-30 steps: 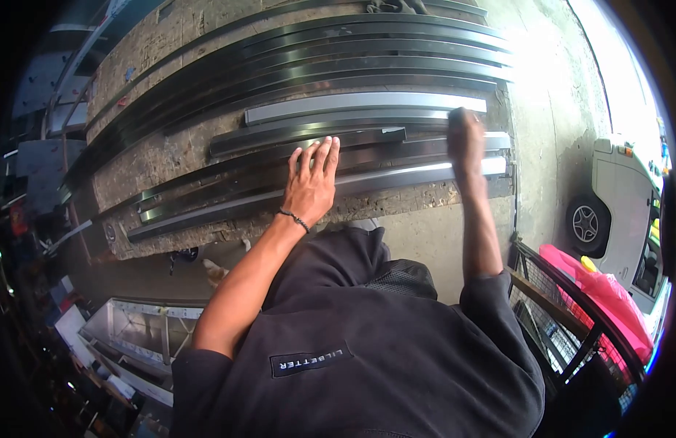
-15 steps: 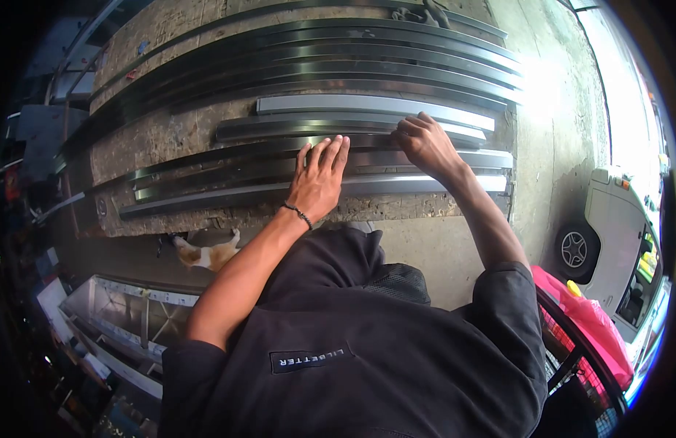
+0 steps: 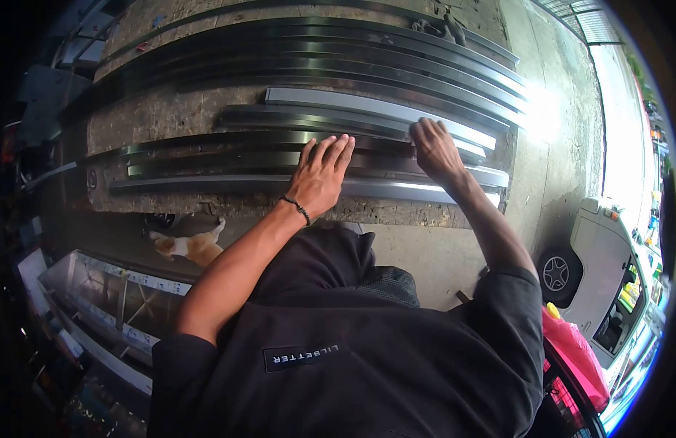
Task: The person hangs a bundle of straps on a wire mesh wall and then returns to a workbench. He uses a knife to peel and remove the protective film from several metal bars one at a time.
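Note:
Long metal profiles lie side by side on a worn wooden table (image 3: 170, 109). My left hand (image 3: 321, 175) rests with its fingers stretched out on a long dark metal profile (image 3: 221, 139). To its right, my right hand (image 3: 434, 152) is closed, fingers curled together, over the right part of the same group of profiles. Whatever its fingertips grip is hidden. Just beyond the hands lie a shorter light-grey profile (image 3: 338, 101) and a darker short profile (image 3: 279, 117). Nearer to me, another long profile (image 3: 206, 183) runs along the table's front edge.
More long profiles (image 3: 279, 64) cover the far half of the table, with dark gloves or cloth (image 3: 447, 31) behind them. A white-and-orange cat (image 3: 195, 247) is on the floor at left, near a metal frame (image 3: 126, 292). At right stand a vehicle (image 3: 597, 266) and a pink bag (image 3: 575, 358).
My right hand has shifted a little to the right, away from my left hand, staying closed. My left hand stays on the profile. The camera view has tilted slightly.

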`<state>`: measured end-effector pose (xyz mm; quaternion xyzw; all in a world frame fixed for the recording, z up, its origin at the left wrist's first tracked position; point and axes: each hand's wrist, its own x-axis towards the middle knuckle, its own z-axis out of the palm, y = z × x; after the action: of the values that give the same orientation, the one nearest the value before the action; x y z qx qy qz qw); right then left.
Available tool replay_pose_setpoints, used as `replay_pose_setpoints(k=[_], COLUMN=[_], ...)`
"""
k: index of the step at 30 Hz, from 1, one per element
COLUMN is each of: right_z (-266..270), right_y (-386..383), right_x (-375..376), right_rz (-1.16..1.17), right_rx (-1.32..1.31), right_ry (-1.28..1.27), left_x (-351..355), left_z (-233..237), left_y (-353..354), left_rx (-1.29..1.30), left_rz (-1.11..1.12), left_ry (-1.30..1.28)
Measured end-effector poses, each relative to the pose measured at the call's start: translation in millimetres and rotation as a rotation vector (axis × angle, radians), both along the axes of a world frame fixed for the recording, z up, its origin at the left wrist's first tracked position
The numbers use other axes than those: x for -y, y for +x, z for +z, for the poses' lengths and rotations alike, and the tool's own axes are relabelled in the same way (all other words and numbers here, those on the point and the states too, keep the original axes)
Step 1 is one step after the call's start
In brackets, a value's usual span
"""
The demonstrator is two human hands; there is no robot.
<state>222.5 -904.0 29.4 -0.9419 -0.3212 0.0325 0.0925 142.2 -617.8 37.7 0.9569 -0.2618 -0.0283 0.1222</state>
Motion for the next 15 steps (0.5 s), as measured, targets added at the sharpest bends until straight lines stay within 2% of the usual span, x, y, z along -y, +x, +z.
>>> replay_pose_setpoints(k=[2, 4, 5, 6, 8, 10, 11, 12, 14, 15], right_z=[-2, 4, 6, 14, 35, 67, 80, 89, 107, 104], right_y=[-2, -2, -7, -11, -26, -41, -49, -55, -63, -63], right_x=[18, 47, 60, 69, 59, 14, -11, -42, -101, -125], right_rz=[-0.275, -0.548, -0.597, -0.634, -0.692, -0.699, -0.652, -0.583, -0.503, -0.447], right_rx=[0.049, 0.039, 0.16, 0.174, 0.08, -0.125, -0.204, -0.299, -0.355, -0.301], right_ry=[0.159, 0.2, 0.247, 0.303, 0.55, 0.696, 0.79, 0.892, 0.894, 0.888], left_x=[0, 0, 1, 2, 3, 8, 13, 16, 18, 6], left_z=[0, -1, -1, -1, -1, 17, 17, 35, 44, 71], left_y=[-2, -1, -2, -2, -2, 7, 9, 11, 11, 14], left_rx=[-0.02, -0.016, -0.016, -0.013, -0.002, -0.119, -0.096, -0.085, -0.683, -0.775], left_rz=[0.005, 0.013, 0.011, 0.012, 0.033, 0.103, 0.178, 0.219, 0.422, 0.433], left_ry=[-0.01, -0.01, -0.008, -0.011, -0.018, -0.251, -0.53, -0.7, -1.22, -1.337])
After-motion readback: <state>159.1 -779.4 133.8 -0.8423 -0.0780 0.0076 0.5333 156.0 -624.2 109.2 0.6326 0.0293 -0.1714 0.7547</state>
